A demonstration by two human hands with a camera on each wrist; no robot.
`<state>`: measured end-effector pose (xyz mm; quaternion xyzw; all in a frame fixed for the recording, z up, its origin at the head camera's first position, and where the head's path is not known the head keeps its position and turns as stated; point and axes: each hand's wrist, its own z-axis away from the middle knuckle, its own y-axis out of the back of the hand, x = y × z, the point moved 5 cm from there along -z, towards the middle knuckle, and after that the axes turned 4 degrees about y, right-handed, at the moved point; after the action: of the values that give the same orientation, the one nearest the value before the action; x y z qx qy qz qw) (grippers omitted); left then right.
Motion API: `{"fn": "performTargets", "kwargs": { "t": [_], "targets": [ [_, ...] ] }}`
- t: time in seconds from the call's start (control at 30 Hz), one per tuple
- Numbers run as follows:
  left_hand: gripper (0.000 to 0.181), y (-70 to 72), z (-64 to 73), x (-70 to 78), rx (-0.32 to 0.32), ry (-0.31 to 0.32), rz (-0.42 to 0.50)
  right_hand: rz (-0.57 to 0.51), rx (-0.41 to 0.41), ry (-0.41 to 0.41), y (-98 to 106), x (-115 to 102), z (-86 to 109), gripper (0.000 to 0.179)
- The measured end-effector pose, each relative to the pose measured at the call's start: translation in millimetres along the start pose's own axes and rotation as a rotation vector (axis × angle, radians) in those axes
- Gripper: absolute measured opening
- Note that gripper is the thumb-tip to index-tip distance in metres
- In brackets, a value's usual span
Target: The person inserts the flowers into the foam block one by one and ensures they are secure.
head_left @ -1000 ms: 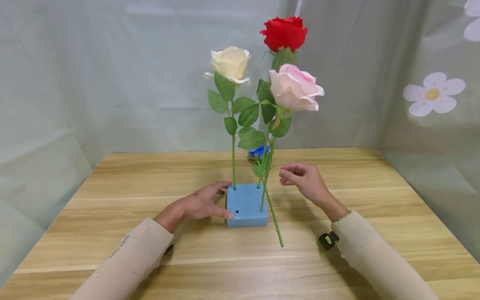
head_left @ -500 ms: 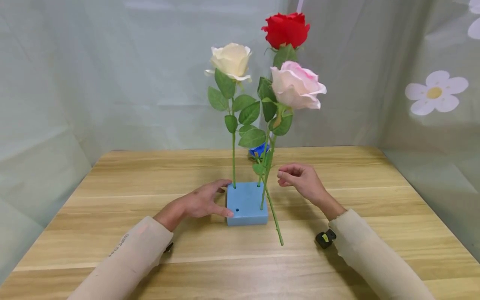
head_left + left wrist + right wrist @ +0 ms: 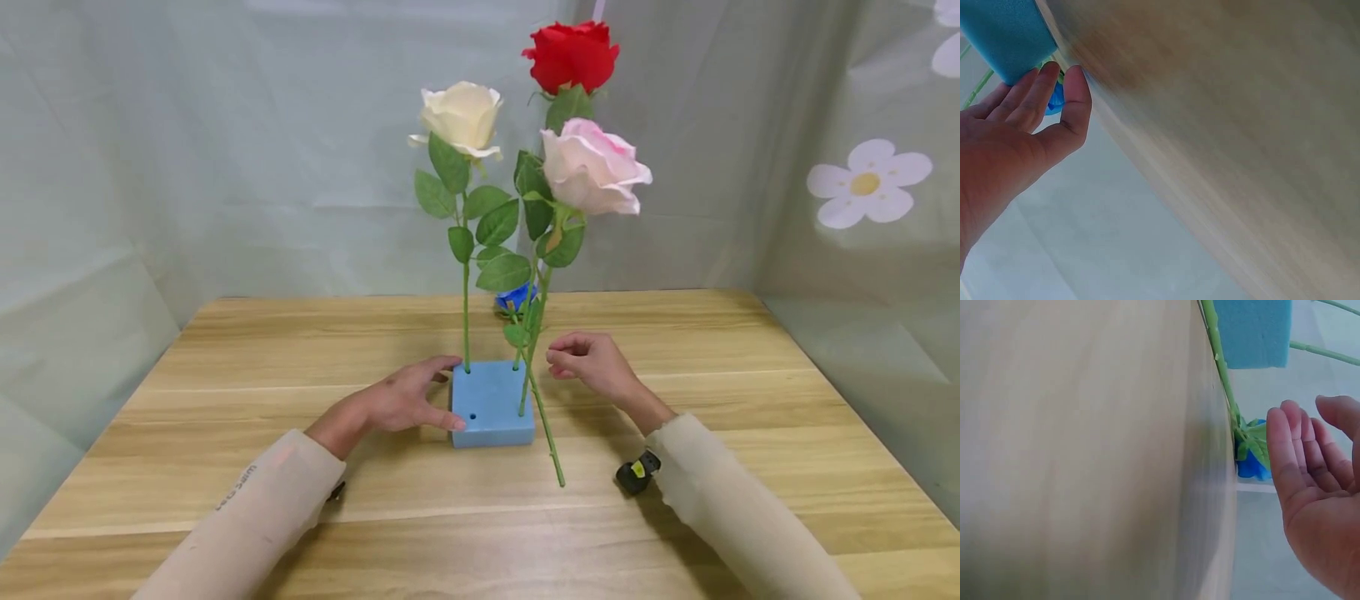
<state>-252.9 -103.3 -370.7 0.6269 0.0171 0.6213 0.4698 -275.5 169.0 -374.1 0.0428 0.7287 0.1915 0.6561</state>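
Observation:
A blue foam block (image 3: pixel 492 392) sits mid-table, with white (image 3: pixel 460 118), red (image 3: pixel 572 57) and pink (image 3: pixel 595 167) roses upright in its holes. One hole (image 3: pixel 472 416), front left, shows bare. My left hand (image 3: pixel 405 397) holds the block's left side, thumb at the front corner, fingers at the back one. Right of the stems, my right hand (image 3: pixel 592 365) hovers with loosely bent fingers and holds nothing. A blue rose (image 3: pixel 516 298) lies behind the block, its stem (image 3: pixel 552 454) running past the block's right side. The right wrist view shows its leaves (image 3: pixel 1254 439) beyond my fingertips.
The wooden table (image 3: pixel 225 350) ends at a grey-green curtain (image 3: pixel 315 167) behind, with a flower print (image 3: pixel 866 183) on the right. A black wrist device (image 3: pixel 637 472) hangs below the right sleeve (image 3: pixel 742 500).
My right hand has shifted slightly left and lower, closer to the stems. The left hand stays on the block, and the roses keep their places apart from a slight drift of the view.

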Motion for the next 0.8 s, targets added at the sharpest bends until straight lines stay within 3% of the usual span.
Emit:
{"fn": "performTargets", "kwargs": {
  "t": [0.27,0.6,0.8],
  "targets": [
    [0.099,0.7,0.3,1.3,0.006,0.011,-0.014,0.046,-0.001,-0.057,-6,6,-4.7,0.022],
    [0.098,0.6,-0.5,0.5,0.003,0.019,-0.004,0.051,-0.067,-0.224,-14,19,-9.5,0.022],
    [0.097,-0.3,-0.1,-0.2,0.002,0.010,0.004,0.067,-0.097,-0.256,-22,18,-14.1,0.019]
  ]
}}
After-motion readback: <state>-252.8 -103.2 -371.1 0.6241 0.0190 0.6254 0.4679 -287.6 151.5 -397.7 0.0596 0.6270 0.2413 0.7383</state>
